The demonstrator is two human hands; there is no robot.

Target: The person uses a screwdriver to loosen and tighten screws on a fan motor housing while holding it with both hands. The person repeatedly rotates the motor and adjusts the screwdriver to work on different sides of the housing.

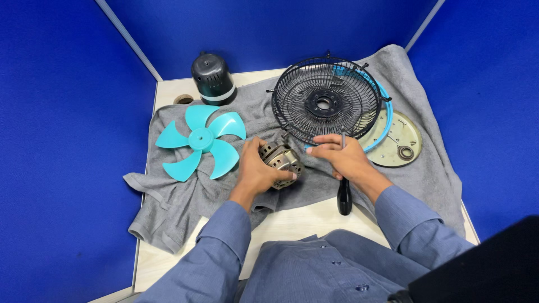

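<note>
At the centre of the frame the left hand [256, 170] wraps around a metal fan motor [281, 160], fingers curled over its lower side, holding it just above a grey towel [185, 196]. The right hand [342, 158] is closed on a screwdriver [343, 191]; its black handle points down toward the lower edge, and the thin shaft rises between the fingers. The hands sit close together, the motor between them. Left of centre a teal fan blade [201, 140] lies flat on the towel. Above the right hand a black wire grille [325, 101] rests tilted against a teal-rimmed part. A round beige plate [400, 140] lies at right, and a black housing [213, 78] stands at upper left on the tabletop [292, 224].
</note>
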